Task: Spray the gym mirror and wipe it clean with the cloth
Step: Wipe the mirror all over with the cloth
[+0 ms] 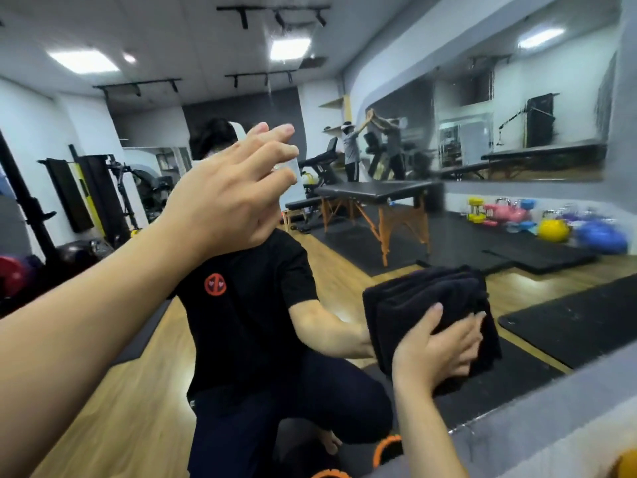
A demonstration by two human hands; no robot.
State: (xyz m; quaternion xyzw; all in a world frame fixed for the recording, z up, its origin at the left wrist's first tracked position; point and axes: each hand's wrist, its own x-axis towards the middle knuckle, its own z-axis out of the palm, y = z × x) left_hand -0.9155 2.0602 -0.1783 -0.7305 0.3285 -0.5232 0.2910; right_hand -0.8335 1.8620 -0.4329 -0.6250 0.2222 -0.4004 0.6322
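Observation:
The gym mirror (165,339) fills nearly the whole view, with spray droplets and runs near its top centre. My left hand (224,198) is raised in front of the glass and grips a clear spray bottle (293,170), mostly hidden behind the fingers. Lower right, my right hand (437,350) presses a folded black cloth (431,305) against the mirror, thumb and fingers curled on it. My own reflection in a black T-shirt shows between the two hands.
A grey ledge (551,419) borders the mirror along the bottom right. In the reflection are a black massage table (375,194), floor mats, coloured dumbbells and balls (551,229), a treadmill, racks on the left, and a person at the far wall mirror.

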